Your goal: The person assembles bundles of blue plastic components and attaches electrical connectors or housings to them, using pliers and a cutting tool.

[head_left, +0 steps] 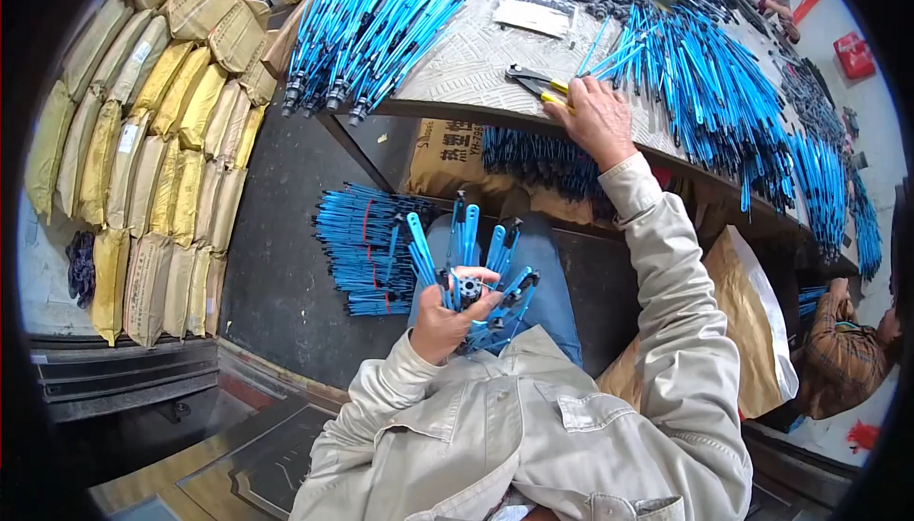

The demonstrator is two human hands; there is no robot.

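Observation:
My left hand (452, 316), in front of my lap, is closed round a black round hub (467, 288). Several flat blue arms (471, 230) with black joints fan out from it, and its underside is hidden by my fingers. My right hand (598, 121) reaches to the table's near edge. Its fingers are bent over the yellow-handled pliers (539, 83), whose dark jaws point left. A thin blue rod (594, 43) lies just beyond those fingertips.
Piles of blue rods (376, 26) lie on the table (457, 73), with more rods (695, 83) at right. Red-banded bundles (357, 250) rest on the floor beside my legs. Stacked sacks (162, 169) stand left. A paper sack (747, 321) is near my right arm. Other people (843, 350) sit at right.

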